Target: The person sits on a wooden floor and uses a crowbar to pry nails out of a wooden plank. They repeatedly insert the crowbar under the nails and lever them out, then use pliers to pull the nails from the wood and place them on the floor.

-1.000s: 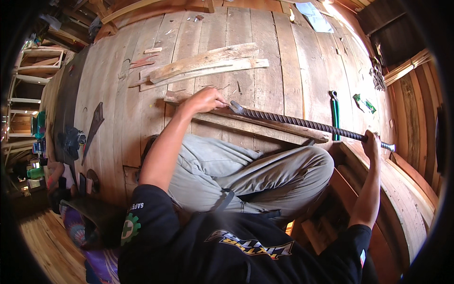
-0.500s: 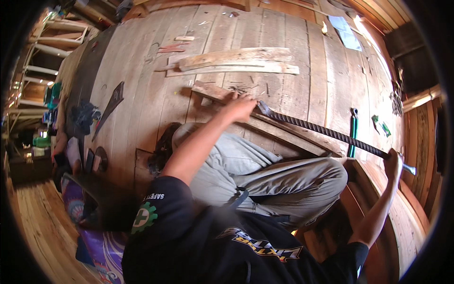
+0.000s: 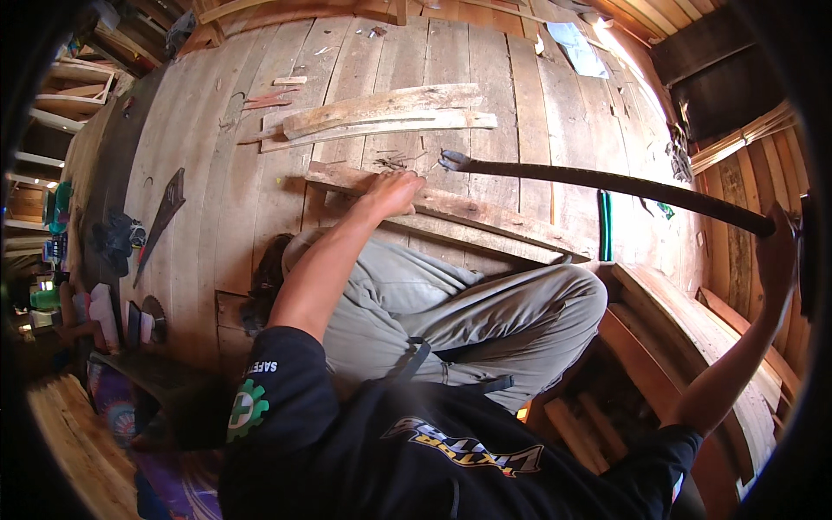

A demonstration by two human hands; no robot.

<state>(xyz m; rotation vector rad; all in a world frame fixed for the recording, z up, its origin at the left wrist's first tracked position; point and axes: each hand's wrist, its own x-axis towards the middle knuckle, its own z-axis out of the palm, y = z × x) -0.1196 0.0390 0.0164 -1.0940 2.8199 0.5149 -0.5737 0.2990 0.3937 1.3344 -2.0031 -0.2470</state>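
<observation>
My right hand (image 3: pixel 778 243) grips a long ribbed pry bar (image 3: pixel 598 180) close to its end, out at the right. The bar slants leftward above the floor, and its flattened claw tip hangs just beyond a narrow wooden beam (image 3: pixel 490 217). That beam lies in front of my crossed legs, with another strip of wood along its near side. My left hand (image 3: pixel 396 192) is closed over the beam near its left part, fingers curled on the far edge. Several loose nails (image 3: pixel 394 161) lie on the floorboards just past that hand.
Two rough boards (image 3: pixel 381 120) lie farther out, with red-handled pliers (image 3: pixel 267 100) to their left. A handsaw (image 3: pixel 165 217) and a circular blade (image 3: pixel 154 319) are at left. A green-and-black tool (image 3: pixel 605 225) lies beneath the bar. Thick timber (image 3: pixel 693 329) stands beside my right knee.
My right hand has raised the pry bar, and its claw tip has come off the beam beside my left hand. The view has shifted a little to the right.
</observation>
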